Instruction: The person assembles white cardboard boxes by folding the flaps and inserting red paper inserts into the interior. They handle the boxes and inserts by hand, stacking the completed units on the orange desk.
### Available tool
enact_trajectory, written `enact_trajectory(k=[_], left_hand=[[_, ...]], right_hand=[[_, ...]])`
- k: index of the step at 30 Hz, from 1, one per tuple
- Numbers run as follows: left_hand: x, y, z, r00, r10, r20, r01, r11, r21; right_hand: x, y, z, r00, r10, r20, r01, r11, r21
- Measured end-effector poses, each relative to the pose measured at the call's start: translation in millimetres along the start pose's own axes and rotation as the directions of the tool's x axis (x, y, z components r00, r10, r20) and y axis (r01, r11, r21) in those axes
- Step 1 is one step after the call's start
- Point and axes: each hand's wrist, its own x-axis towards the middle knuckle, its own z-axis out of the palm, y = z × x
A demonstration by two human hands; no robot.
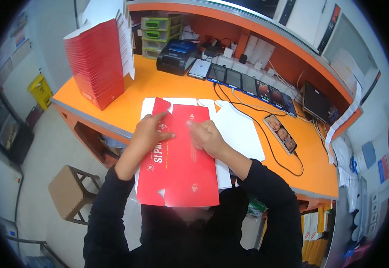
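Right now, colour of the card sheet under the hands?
Card sheet: red with white print; head view.

Likely a shop: orange counter (315,178), row of phones (249,84), black printer (171,59).

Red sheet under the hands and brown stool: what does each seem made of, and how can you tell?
Red sheet: probably smooth thin card, with crisp cut notches and edges. Brown stool: likely moulded plastic, matt, its seat evenly textured.

On the orange surface (176,89) I see, from my end, a red stack (97,62), white sheets (239,127), printer (176,58) and phones (249,85).
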Motion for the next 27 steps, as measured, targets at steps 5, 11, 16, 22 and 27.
enact_trajectory(k=[5,11,16,22,27], left_hand=[[2.4,-13.0,-4.0,0.999,0.049,0.006,-0.049,0.999,0.005],[-5.0,3.3,-26.0,0.933,0.288,0.215,0.071,0.438,-0.896],[-41.4,74.6,4.7,0.507,0.761,0.404,-0.476,0.638,-0.605],[-46.2,81.0,26.3,0.453,0.694,0.560,-0.732,0.648,-0.212],[-35.1,41.1,-38.7,0.823,0.379,-0.423,-0.315,0.924,0.216]], right_hand=[[-25.8,24.3,18.5,0.966,-0.256,0.018,0.244,0.894,-0.376],[-34.0,-29.8,-31.3,0.995,0.045,-0.094,-0.033,0.991,0.128],[-83.1,-71.6,-98.2,0.986,0.073,-0.147,-0.037,0.971,0.235],[-100.6,-97.6,-109.3,0.944,0.142,-0.298,-0.283,0.814,-0.507],[-141.9,-108.0,-95.7,0.862,-0.347,-0.369,0.164,0.880,-0.445]])
